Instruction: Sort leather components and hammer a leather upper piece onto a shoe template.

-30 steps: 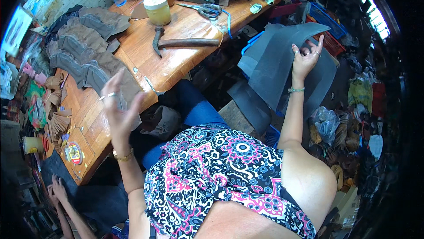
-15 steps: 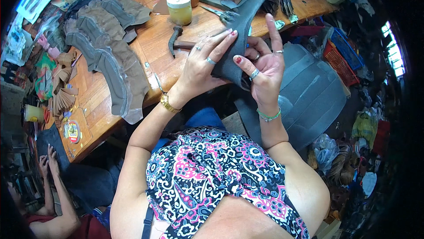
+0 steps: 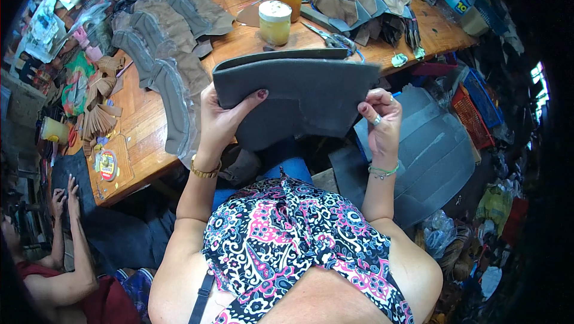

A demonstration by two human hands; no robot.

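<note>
a folded dark grey leather piece (image 3: 296, 93) is held up in the air between worktop (image 3: 143, 126) and lap, its curved edge facing up. the left hand (image 3: 221, 120) has its grip clamped on the piece's left end, thumb on the near face. the right hand (image 3: 379, 123) pinches the right edge. just behind stand a yellow jar (image 3: 275, 23) and scissors (image 3: 329, 37); grey-brown cut pieces (image 3: 161, 49) lie to the left.

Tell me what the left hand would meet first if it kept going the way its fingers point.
The left hand already grips the folded grey sheet, so that comes first. Past the sheet, the line probably leads to the yellow jar on the wooden table, though depth is unclear.
</note>
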